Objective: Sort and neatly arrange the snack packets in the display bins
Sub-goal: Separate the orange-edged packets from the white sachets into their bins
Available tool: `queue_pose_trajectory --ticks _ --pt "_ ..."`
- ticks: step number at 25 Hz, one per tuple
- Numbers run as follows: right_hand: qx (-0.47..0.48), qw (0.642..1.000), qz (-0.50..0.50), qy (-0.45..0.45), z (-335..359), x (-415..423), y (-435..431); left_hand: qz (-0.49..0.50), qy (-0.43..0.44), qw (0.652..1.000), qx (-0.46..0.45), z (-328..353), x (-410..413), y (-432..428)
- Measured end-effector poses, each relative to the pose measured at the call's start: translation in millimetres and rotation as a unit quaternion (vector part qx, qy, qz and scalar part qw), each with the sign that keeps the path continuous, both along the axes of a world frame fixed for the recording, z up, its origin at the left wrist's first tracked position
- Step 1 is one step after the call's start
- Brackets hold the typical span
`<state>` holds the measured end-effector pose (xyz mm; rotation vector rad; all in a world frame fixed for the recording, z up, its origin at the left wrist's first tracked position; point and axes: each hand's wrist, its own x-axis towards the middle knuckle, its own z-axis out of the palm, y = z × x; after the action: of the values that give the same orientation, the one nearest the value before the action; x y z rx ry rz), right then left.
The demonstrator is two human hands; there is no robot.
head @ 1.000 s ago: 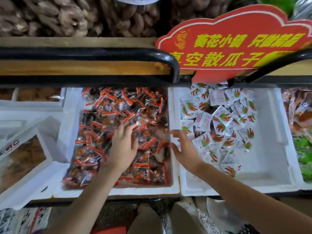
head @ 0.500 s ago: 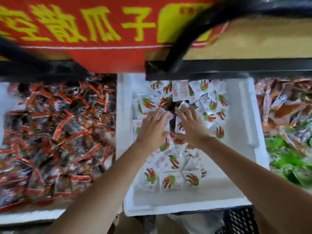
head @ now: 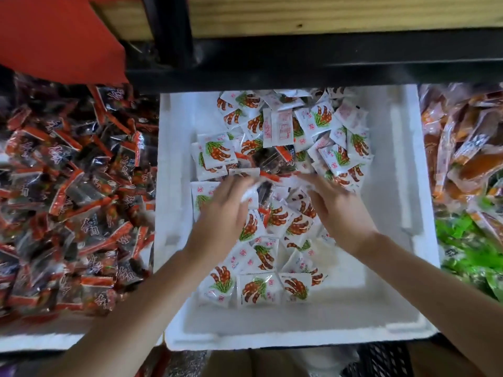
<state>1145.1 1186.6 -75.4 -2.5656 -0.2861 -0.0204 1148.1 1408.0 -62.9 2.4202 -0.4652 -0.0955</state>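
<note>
A white foam bin [head: 174, 186] holds many white snack packets [head: 254, 289] printed with brown pods and green leaves. Two or three dark packets with red edges [head: 272, 161] lie mixed in at the middle of the pile. Both my hands are inside this bin. My left hand [head: 223, 213] lies palm down on the white packets just below the dark ones. My right hand [head: 337, 210] lies palm down beside it to the right. The fingers of both reach toward the dark packets and are blurred by motion.
A bin of dark red-edged packets [head: 68, 200] fills the left. Orange packets [head: 462, 148] and green packets [head: 471, 248] lie on the right. A black rail [head: 299, 69], a wooden shelf edge [head: 326, 14] and a red sign [head: 54, 36] hang over the bins' far side.
My left hand left the dark-packet bin and joined my right hand in the white-packet bin. The view has shifted right and closer. Both hands have parted the white packets, uncovering dark ones.
</note>
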Motion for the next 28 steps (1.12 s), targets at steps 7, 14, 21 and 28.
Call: queue_pose_trajectory --ticks 7,14,21,28 --pt "-0.136 0.97 0.164 0.115 -28.7 -81.2 -21.5 -0.197 0.047 0.964 0.171 -38.1 -80.6 -0.4" --pt "-0.234 0.972 0.022 -0.01 -45.1 36.5 -12.6 0.045 0.027 0.986 0.159 -44.2 12.2 -18.1" --pt "-0.241 0.971 0.001 -0.006 -42.9 52.3 -52.4 0.082 -0.016 0.996 0.035 -39.0 24.9 -21.9" --pt "-0.094 0.995 -0.028 -0.013 -27.0 15.0 -16.2 -0.16 0.107 0.981 -0.007 -37.3 -39.6 -10.0"
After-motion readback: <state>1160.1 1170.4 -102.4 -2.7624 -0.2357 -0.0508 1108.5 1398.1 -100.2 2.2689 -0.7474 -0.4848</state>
